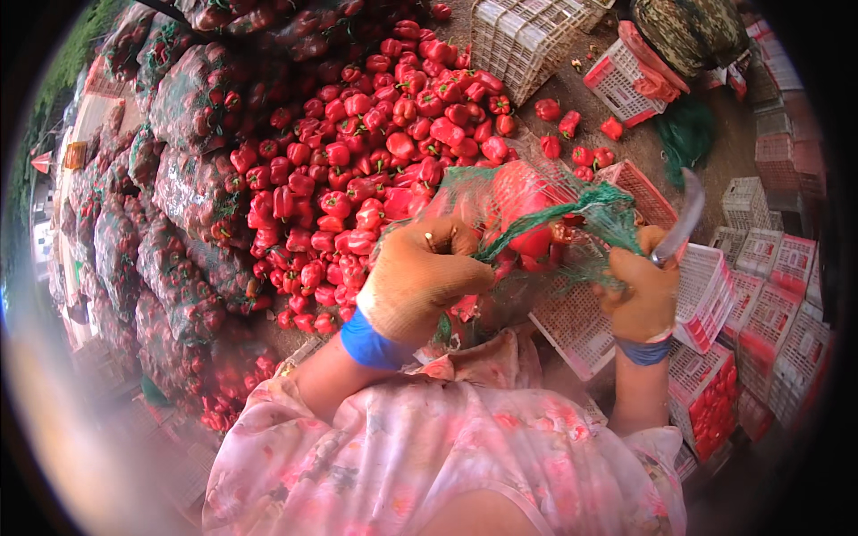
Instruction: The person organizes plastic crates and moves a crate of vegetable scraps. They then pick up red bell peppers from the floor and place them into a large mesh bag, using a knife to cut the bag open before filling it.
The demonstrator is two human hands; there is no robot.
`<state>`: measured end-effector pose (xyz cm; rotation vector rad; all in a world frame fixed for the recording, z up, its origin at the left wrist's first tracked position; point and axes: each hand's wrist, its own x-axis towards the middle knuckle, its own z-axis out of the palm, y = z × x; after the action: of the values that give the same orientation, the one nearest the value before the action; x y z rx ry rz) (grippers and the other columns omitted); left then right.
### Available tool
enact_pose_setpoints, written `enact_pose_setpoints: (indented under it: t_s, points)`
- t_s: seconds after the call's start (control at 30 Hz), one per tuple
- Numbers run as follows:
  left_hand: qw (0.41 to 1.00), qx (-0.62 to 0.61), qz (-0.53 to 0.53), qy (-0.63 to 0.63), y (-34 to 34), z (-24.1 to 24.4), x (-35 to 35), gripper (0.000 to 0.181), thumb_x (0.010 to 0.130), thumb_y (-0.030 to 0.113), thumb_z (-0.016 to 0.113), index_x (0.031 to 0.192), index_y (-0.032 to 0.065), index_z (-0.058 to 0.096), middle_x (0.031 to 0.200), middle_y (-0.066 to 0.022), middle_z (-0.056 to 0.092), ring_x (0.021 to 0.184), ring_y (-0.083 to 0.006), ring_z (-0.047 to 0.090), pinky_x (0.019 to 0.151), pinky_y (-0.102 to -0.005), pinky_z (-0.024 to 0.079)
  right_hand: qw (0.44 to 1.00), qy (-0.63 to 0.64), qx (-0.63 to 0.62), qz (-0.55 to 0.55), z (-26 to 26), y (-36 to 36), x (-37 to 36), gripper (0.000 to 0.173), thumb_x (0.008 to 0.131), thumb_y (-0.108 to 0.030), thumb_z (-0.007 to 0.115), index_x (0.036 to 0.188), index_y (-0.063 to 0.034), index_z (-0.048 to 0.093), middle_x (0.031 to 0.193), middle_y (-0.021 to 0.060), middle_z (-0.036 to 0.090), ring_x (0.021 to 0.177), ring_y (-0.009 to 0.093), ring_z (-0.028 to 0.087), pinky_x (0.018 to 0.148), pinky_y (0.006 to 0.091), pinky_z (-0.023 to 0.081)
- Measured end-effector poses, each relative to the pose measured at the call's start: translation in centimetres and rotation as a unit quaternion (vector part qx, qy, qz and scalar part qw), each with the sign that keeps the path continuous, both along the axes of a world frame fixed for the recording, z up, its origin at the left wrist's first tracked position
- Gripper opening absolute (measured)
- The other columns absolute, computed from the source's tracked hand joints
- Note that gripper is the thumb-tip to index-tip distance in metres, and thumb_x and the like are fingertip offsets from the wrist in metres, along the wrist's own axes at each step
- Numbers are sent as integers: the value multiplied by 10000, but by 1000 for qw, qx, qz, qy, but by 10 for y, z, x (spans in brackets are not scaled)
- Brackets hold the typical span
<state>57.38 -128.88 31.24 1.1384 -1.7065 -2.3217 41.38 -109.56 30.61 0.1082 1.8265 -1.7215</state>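
My left hand [429,275], in an orange-tan work glove with a blue cuff, grips the green edge of a mesh sack [536,221]. Red bell peppers show through the netting. On the right, my right hand [640,288], gloved alike, holds a knife with a curved blade [685,218] pointing up and away, and bunched green netting lies against its fingers. The netting stretches between both hands. Just beyond it spreads a large heap of loose red bell peppers [355,181].
Full mesh sacks of peppers [194,194] are piled along the left. A big slatted crate [523,40] and a red-and-white crate [623,84] stand at the back. Green netting [685,137] lies beside them. More plastic crates [757,308] are stacked at the right. Loose peppers [570,124] lie on the ground.
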Motion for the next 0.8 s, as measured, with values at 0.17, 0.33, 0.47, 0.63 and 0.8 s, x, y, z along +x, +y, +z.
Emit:
enact_pose_setpoints:
  t_s: [0.17, 0.33, 0.47, 0.63, 0.8]
  points:
    - [974, 5, 102, 204, -26, 48, 0, 209, 713, -33, 668, 647, 62, 494, 604, 29, 413, 515, -86, 416, 482, -254, 331, 984, 174, -35, -16, -1, 14, -15, 216, 739, -16, 645, 746, -100, 446, 704, 7, 506, 571, 95, 504, 459, 240, 403]
    - [973, 33, 103, 205, -56, 77, -9, 249, 728, 12, 664, 645, 96, 444, 570, 37, 369, 485, -77, 362, 454, -260, 294, 942, 329, -35, 49, 31, -7, -30, 166, 742, -75, 652, 857, -95, 534, 783, 32, 511, 565, 149, 561, 445, 238, 409]
    - [996, -7, 84, -25, -58, -57, -19, 143, 769, 128, 662, 689, 91, 549, 558, 18, 475, 456, -98, 450, 428, -278, 356, 999, 24, 48, -1, 14, -31, -39, 368, 723, -76, 703, 1040, -120, 522, 802, 42, 537, 493, 154, 556, 385, 235, 402]
    - [972, 162, 167, 28, -56, -74, 6, 198, 747, 77, 670, 681, 107, 486, 564, 26, 411, 433, -97, 363, 420, -257, 296, 999, 45, -18, 2, 6, -40, -17, 246, 718, -24, 714, 798, -138, 511, 651, -29, 523, 444, 72, 488, 391, 230, 367]
    - [956, 176, 110, 206, -73, 38, -26, 238, 757, 31, 643, 682, 128, 439, 567, 51, 331, 473, -74, 300, 449, -255, 251, 965, 231, -126, 5, 72, -49, -38, 207, 809, -117, 637, 860, -176, 444, 699, -28, 508, 456, 73, 452, 365, 215, 329]
